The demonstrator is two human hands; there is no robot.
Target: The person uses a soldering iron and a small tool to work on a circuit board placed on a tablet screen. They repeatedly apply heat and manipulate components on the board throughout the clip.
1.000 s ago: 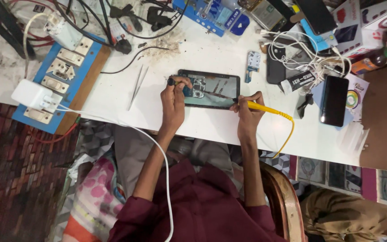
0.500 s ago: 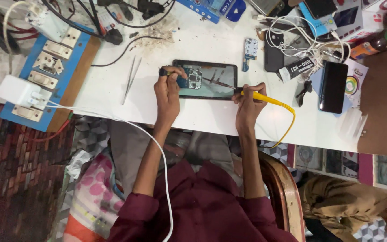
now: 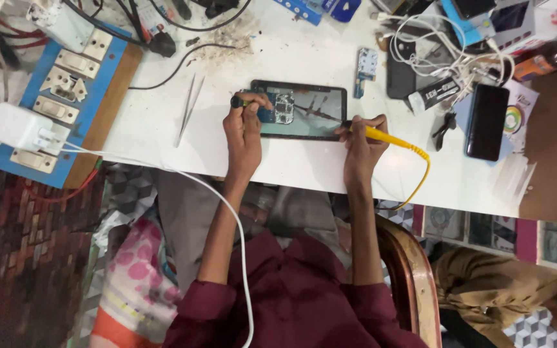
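Observation:
An opened dark phone (image 3: 304, 109) with its circuit board showing lies flat on the white table (image 3: 291, 161). My left hand (image 3: 243, 125) rests at the phone's left end and pinches a small black tool (image 3: 237, 101) against it. My right hand (image 3: 361, 138) is at the phone's right end, closed round a yellow-handled soldering iron (image 3: 381, 135) whose tip points onto the phone. A yellow coiled cord (image 3: 420, 167) runs from the iron over the table's near edge.
Metal tweezers (image 3: 189, 109) lie left of the phone. A blue switchboard (image 3: 66, 90) with a white charger (image 3: 17, 125) sits far left. A black phone (image 3: 487, 121), cables, a small circuit board (image 3: 366, 64) and boxes crowd the right. Another person (image 3: 517, 290) sits bottom right.
The view has shifted slightly. Both hands stay at the phone, the left with the black tool, the right with the iron's tip on it.

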